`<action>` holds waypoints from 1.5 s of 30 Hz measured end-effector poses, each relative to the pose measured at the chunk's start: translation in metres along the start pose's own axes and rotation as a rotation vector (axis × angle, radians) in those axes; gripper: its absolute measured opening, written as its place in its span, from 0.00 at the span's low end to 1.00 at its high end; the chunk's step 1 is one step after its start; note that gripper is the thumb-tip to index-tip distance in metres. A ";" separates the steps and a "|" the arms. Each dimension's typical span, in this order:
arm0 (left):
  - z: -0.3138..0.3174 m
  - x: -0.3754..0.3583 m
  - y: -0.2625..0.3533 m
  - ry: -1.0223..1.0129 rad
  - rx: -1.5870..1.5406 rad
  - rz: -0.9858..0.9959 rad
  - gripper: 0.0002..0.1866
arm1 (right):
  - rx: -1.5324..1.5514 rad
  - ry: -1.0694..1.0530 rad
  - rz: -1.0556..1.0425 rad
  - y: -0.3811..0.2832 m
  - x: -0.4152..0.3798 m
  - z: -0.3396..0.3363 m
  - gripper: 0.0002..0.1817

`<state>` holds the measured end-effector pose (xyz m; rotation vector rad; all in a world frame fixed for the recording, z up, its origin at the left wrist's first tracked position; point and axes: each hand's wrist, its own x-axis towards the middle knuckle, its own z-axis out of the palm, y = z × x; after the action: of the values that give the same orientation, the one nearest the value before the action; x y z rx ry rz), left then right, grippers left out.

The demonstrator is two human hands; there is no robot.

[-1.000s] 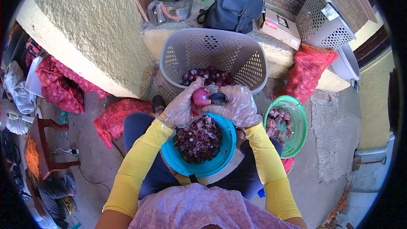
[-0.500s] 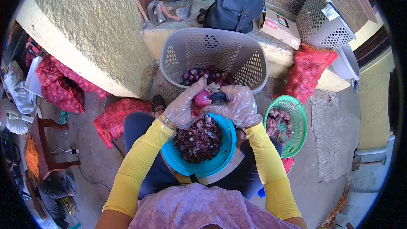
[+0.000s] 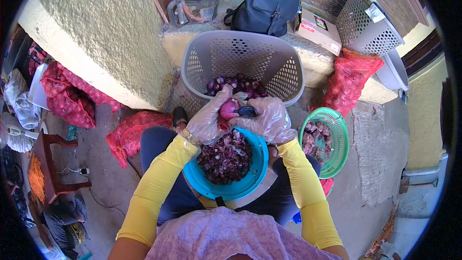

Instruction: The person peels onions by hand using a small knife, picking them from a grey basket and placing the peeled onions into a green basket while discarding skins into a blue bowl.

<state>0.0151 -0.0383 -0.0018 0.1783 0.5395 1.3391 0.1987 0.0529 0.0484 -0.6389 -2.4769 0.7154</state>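
Observation:
Both my hands wear clear plastic gloves and meet above the blue basin (image 3: 226, 193). My left hand (image 3: 209, 118) is closed around a red onion (image 3: 228, 109), whose pink-purple side faces up. Pressed up against that onion, my right hand (image 3: 269, 120) grips a small dark-handled knife (image 3: 248, 111); its blade is hidden. Loose papery onion skins (image 3: 224, 159) fill much of the basin between my legs. Just beyond my hands, several shiny purple onions (image 3: 240, 84) lie at the bottom of the grey perforated basket (image 3: 243, 38).
On the right stands a green colander (image 3: 340, 139) holding onions, with a red mesh sack (image 3: 349, 84) behind it. More red sacks (image 3: 137, 132) lie at left near a wooden stool (image 3: 50, 168). A black backpack (image 3: 272, 7) and a cardboard box (image 3: 317, 31) rest on the ledge.
My hands stay over the basin with the onion and knife. The onion has turned slightly and my right hand has shifted a little to the left.

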 end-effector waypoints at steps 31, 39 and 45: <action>-0.027 0.006 0.011 0.059 0.122 0.131 0.20 | -0.187 -0.332 -0.188 -0.003 -0.003 -0.006 0.27; -0.011 0.003 0.008 0.005 0.156 0.208 0.26 | 0.247 0.137 0.224 -0.013 -0.010 -0.002 0.29; 0.000 -0.002 0.006 0.043 0.245 0.179 0.26 | 0.401 0.138 0.259 -0.017 -0.008 0.023 0.38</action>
<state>0.0095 -0.0390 0.0015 0.4073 0.7373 1.4501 0.1871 0.0274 0.0381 -0.8263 -2.0608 1.1845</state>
